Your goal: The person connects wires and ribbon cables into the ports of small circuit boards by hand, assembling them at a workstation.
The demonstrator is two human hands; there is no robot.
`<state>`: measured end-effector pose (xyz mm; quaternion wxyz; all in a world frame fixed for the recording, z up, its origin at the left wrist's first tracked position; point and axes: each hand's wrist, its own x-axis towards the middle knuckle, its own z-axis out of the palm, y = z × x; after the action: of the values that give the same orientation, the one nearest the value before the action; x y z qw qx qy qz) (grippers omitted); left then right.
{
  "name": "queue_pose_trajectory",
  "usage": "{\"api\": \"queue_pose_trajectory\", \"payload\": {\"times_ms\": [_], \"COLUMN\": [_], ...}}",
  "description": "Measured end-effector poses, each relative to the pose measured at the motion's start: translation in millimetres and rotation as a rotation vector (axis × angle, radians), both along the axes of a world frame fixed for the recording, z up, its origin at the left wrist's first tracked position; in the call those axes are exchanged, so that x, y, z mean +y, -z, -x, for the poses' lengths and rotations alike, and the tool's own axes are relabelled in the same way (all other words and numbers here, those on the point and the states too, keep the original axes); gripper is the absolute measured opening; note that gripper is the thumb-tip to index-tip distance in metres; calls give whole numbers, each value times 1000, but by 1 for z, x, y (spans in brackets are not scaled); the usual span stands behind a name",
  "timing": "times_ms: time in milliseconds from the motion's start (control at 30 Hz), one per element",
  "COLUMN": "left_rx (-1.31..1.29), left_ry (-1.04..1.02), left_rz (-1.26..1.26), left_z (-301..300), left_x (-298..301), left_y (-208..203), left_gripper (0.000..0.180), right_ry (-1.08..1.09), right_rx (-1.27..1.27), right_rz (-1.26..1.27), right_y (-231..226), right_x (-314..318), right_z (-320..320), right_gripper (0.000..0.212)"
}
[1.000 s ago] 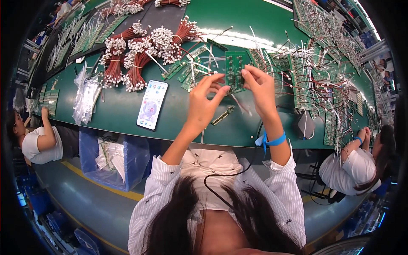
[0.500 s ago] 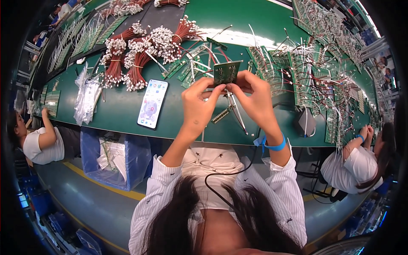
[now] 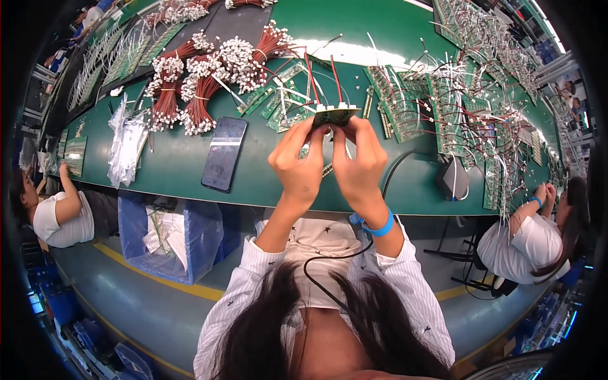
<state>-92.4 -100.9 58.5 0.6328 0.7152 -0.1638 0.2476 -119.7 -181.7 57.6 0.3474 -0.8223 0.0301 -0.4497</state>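
Circuit board (image 3: pixel 335 118) is being held above the table (image 3: pixel 177 164), in from its near edge — its visible long side running left-right, left hand (image 3: pixel 297 166) and right hand (image 3: pixel 360 166) equally near, both pinching it.

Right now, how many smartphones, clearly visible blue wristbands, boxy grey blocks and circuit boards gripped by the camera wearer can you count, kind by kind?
Smartphone: 1
Blue wristbands: 2
Grey block: 1
Circuit board between the left hand and right hand: 1
Total: 5
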Motion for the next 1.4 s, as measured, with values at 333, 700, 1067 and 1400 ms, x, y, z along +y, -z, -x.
{"api": "queue_pose_trajectory", "payload": {"times_ms": [333, 700, 1067, 1400], "left_rx": [189, -304, -557, -243], "left_ry": [8, -10, -8, 275], "left_rz": [-199, -562, -1017, -827], "left_z": [-34, -57, -74, -68], "left_x": [22, -8, -32, -16], "left_y": [18, 43, 90, 79], "left_gripper": [14, 29, 22, 35], "right_ry": [75, -37, -327, -617], "right_rx": [304, 450, 467, 697], "right_rz": [277, 424, 399, -713], "right_y": [7, 35, 40, 7], "right_x": [-62, -96, -110, -124], "right_z": [-27, -39, -3, 10], "right_gripper": [9, 11, 10, 20]}}
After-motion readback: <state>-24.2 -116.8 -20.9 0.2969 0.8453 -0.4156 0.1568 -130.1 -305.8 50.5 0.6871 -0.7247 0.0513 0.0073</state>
